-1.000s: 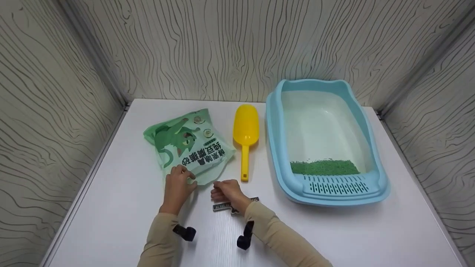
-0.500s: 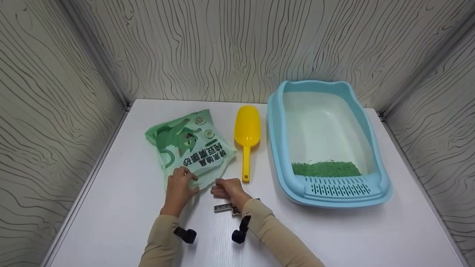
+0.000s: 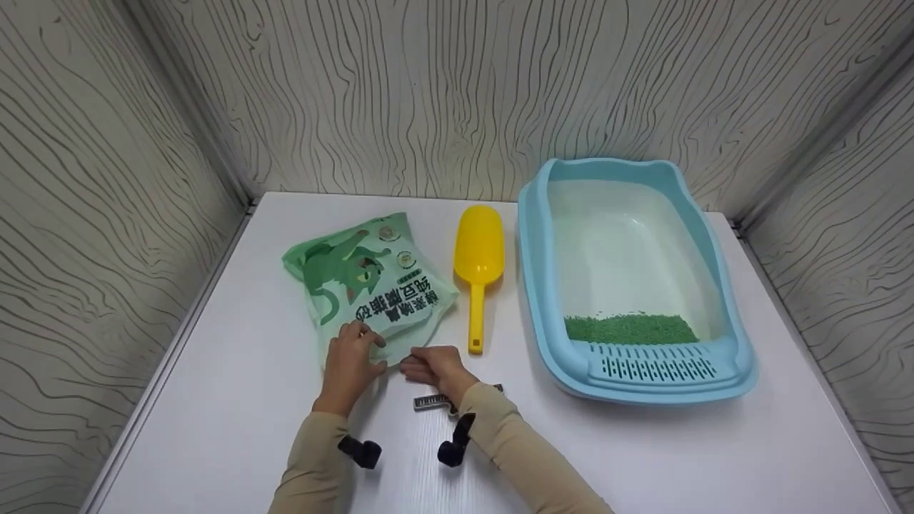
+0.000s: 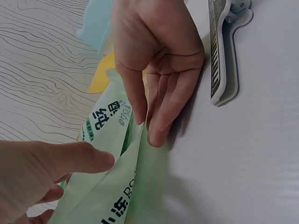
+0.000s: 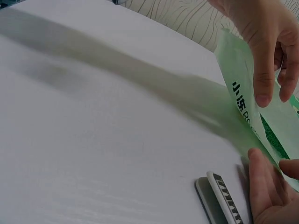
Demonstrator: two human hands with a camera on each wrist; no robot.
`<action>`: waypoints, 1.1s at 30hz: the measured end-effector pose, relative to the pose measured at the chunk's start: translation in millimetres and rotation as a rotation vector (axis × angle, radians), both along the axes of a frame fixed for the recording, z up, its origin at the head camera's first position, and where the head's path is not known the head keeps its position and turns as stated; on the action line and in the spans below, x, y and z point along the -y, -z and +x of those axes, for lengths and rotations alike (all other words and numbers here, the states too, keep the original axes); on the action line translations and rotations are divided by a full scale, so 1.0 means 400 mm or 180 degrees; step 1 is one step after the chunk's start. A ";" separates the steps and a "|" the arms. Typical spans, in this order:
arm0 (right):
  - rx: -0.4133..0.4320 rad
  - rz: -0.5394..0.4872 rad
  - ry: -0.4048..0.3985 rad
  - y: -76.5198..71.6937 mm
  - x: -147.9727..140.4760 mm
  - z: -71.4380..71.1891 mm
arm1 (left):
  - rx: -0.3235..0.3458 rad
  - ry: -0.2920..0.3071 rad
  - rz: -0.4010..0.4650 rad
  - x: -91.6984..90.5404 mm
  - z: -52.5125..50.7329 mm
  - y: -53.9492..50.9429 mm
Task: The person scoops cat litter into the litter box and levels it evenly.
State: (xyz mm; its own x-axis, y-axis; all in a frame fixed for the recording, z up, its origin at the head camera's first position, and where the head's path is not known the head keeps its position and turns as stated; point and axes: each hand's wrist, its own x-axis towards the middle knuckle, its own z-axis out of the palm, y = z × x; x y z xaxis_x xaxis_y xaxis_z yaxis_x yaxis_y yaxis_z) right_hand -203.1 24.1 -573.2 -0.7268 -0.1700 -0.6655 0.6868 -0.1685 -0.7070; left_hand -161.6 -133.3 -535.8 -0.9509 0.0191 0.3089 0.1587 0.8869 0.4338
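Right hand (image 3: 441, 369) pinching bag (image 3: 364, 285), partly hiding clip (image 3: 429, 402), left hand (image 3: 352, 363), grip unclear, yellow scoop (image 3: 479, 246), blue tray (image 3: 537, 307)

Seeing a scoop (image 3: 479, 246) just beside a tray (image 3: 531, 285), spotting litter (image 3: 630, 330) along its near end, and catching a clip (image 4: 220, 58) closer in on the table (image 3: 643, 457)!
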 end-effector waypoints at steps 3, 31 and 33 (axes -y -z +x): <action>-0.0048 -0.0058 -0.0008 0.006 -0.001 0.000 | -0.0125 0.0012 -0.0052 0.000 -0.005 0.000; 0.0012 0.0037 -0.0059 0.007 -0.001 -0.007 | 0.0322 0.0013 -0.0528 -0.019 -0.102 -0.038; -0.0022 0.0039 -0.0078 0.009 -0.002 -0.005 | 0.0292 0.0049 -0.0530 -0.019 -0.099 -0.042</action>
